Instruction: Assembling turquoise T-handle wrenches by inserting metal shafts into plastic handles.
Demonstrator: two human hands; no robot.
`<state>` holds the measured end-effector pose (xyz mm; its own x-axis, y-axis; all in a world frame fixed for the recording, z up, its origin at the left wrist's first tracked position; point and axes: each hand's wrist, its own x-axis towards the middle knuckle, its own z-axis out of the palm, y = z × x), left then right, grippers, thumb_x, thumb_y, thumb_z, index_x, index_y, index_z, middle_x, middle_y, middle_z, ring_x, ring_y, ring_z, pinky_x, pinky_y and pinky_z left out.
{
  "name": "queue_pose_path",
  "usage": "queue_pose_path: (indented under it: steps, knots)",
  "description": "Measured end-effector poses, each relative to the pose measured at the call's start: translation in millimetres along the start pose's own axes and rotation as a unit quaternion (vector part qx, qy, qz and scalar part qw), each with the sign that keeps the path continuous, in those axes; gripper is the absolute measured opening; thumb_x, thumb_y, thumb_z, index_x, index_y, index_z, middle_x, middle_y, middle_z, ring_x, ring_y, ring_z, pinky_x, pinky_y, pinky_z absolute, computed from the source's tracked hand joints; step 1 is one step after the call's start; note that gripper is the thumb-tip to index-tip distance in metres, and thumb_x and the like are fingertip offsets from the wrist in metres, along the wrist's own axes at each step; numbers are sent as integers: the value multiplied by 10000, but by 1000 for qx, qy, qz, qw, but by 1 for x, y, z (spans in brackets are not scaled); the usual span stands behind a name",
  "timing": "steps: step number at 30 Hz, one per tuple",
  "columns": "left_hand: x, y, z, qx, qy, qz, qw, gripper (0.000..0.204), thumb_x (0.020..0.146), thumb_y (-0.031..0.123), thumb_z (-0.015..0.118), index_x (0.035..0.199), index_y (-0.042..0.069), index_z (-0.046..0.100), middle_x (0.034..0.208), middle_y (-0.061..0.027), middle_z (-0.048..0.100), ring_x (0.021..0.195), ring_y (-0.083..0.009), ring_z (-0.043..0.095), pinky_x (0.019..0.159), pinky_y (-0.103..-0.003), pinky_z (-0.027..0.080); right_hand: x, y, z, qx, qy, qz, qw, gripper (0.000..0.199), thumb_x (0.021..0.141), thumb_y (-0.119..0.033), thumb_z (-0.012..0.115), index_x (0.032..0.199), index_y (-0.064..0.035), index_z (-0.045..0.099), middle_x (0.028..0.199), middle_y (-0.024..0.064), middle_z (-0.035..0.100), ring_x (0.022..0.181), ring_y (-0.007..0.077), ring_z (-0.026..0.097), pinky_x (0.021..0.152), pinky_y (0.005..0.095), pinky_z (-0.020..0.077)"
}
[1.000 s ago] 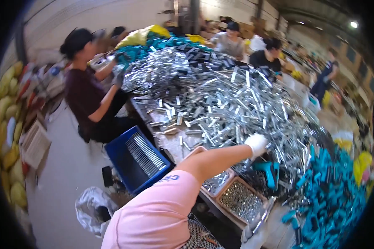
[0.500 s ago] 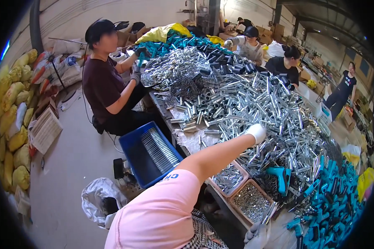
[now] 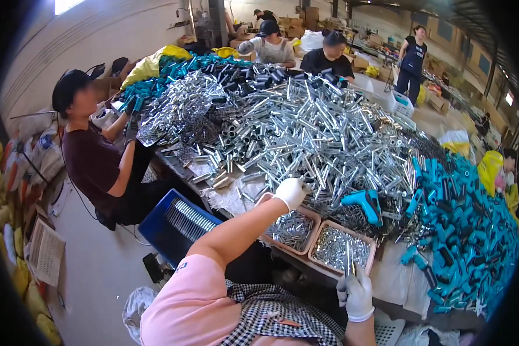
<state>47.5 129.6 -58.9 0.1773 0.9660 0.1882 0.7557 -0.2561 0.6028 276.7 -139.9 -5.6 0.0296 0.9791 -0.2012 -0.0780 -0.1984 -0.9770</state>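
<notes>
My left hand, in a white glove, is at the near edge of a large heap of shiny metal tubes, just above a pink tray of small metal pins. Its fingers look curled together; whatever they hold is hidden. Closer to me, my right hand, gloved in white with grey fingers, grips a slim metal tube pointing upward. This tube stands out before a second pink tray of small metal parts. Beyond that tray lies a teal pistol-shaped tool housing.
More teal housings are piled at right. A blue bin with rows of metal parts sits at left, beside a seated co-worker. Other people sit across the table, and one stands at the far right. Yellow sacks line the left.
The view has swung to the right. My left hand has drawn back from within the tube heap toward the trays. My right hand has risen, with its tube, from the lower picture edge.
</notes>
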Motion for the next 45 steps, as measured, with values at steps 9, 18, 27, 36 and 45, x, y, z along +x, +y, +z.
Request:
queue_pose_path:
  steps: [9, 18, 27, 36, 45]
  knots:
    - [12, -23, -12, -491, -67, -322, 806, 454, 936, 456, 552, 709, 65, 590, 574, -32, 507, 388, -162, 434, 380, -330, 358, 8, 5, 8, -42, -21, 5, 999, 242, 986, -197, 441, 1078, 14, 516, 629, 59, 522, 405, 94, 426, 329, 240, 323]
    - [-9, -7, -5, -534, -43, -268, 801, 455, 923, 488, 647, 851, 42, 593, 646, -34, 575, 455, -140, 517, 413, -294, 432, 8, 7, 3, -21, 1, 24, 1000, 457, 940, -156, 496, 1357, 27, 470, 674, 44, 555, 447, 69, 452, 367, 226, 366]
    - [-35, 15, 16, -105, -158, 162, 968, 341, 786, 235, 779, 956, -9, 613, 807, -149, 672, 744, -278, 675, 689, -395, 545, 11, 3, 15, -50, 2, 51, 997, 501, 919, -126, 485, 1391, 34, 431, 690, 44, 556, 470, 70, 462, 388, 226, 383]
    - [-21, 43, -6, -207, -58, 138, 967, 278, 803, 226, 779, 854, -8, 636, 737, -144, 663, 685, -265, 679, 634, -373, 525, 8, 12, 9, -48, 15, 36, 998, 530, 913, -104, 469, 1422, 30, 405, 689, 57, 556, 452, 94, 461, 386, 230, 375]
    - [-29, 46, 0, -214, 3, 124, 969, 236, 787, 117, 786, 836, -22, 601, 811, -112, 704, 678, -170, 665, 609, -317, 537, 20, 14, 4, -41, 54, -11, 998, 386, 872, -101, 550, 1200, 102, 543, 756, 72, 603, 549, 96, 533, 435, 227, 412]
